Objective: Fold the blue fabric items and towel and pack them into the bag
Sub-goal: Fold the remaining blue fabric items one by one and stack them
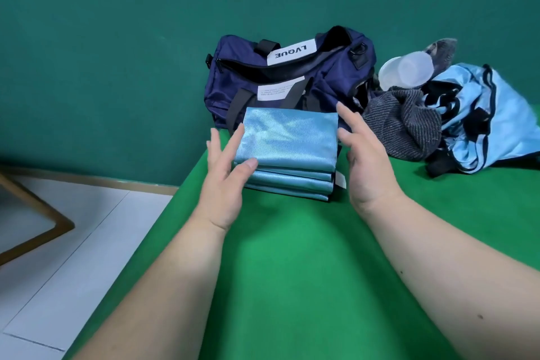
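A folded light-blue fabric item lies in a neat stack on the green table, just in front of the navy bag, whose top zip gapes open. My left hand is at the stack's left edge, fingers straight, thumb touching its near corner. My right hand stands at the stack's right side with straight fingers, close to or touching it. A crumpled light-blue garment with black trim and a dark grey striped towel lie in a heap to the right.
A clear plastic container rests on top of the heap beside the bag. A teal wall rises behind the table. The table's left edge drops to a pale floor with a wooden frame on it.
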